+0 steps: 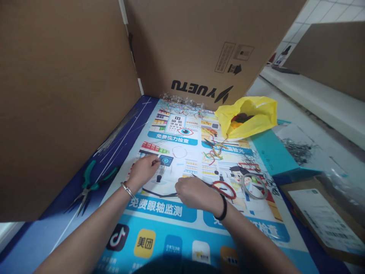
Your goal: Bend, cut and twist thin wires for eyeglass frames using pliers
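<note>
My left hand (145,169) is closed in a pinch over the printed poster (168,186), a silver bangle (128,190) at its wrist. Faint thin strands show just by its fingertips, but what they grip is too fine to make out. To the right, my right hand (195,193) is curled shut above the same poster, with a black band (222,207) round the wrist; its fingertips are mostly hidden. Red-handled scissors (224,189) lie right beside it. A thin pinkish loop (179,152) rests on the poster beyond both hands.
Teal-handled pliers (85,188) lie at left near straight wires (114,137). Cardboard panels (199,45) wall the back and left. Right of my hands are a silvery ring coil (254,186), coloured strands (213,152), a yellow bag (256,110) and a labelled cardboard package (322,217).
</note>
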`<state>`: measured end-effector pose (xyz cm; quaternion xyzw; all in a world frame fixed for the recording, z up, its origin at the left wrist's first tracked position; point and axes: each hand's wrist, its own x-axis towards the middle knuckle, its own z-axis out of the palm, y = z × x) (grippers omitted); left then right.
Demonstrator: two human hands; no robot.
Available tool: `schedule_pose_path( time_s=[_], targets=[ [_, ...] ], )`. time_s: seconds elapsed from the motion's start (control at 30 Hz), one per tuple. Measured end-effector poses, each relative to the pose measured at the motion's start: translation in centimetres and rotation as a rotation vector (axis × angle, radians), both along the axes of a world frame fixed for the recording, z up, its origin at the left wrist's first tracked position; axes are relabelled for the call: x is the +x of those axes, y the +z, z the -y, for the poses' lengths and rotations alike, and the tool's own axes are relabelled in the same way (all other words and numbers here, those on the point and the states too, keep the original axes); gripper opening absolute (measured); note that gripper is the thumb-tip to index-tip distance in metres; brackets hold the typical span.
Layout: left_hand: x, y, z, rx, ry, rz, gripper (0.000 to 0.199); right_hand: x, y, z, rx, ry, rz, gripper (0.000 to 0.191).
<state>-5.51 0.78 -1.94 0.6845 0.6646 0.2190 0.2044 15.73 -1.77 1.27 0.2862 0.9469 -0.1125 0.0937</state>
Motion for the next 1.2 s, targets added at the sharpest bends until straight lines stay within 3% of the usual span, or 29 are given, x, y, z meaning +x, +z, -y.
schedule_pose_path(
  time_s=[0.13, 0.27, 0.33, 0.5, 0.8, 1.2],
  targets=[
    [0.1, 0.2, 0.1, 0.026, -0.015, -0.070, 0.018, 0.0, 0.1, 0.0, -0.022, -0.006, 0.006, 0.019],
    [0.1, 0.5, 0.2, 0.026, -0.034, -0.089, 0.018, 1.0, 1.4, -0.7, -0.108, -0.010, 0.006, 0.015],
    [0.1, 0.7, 0.3, 0.009, -0.040, -0.096, 0.017, 2.0, 2.3, -1.3, -0.090, -0.089, 0.029, 0.012],
    [0.3, 1.0, 0.5, -0.009, -0.059, -0.202, 0.016, 5.2, 3.6, -1.7, 0.029, -0.343, 0.195, 0.024],
    [0.7, 1.3, 0.9, 0.025, -0.071, -0.346, 0.018, 8.0, 2.1, 1.1, 0.008, -0.499, 0.166, 0.036],
    [0.3, 0.9, 0.6, -0.010, -0.123, -0.398, 0.020, 8.5, 0.9, 3.0, 0.100, -0.563, 0.143, 0.028]
  ],
)
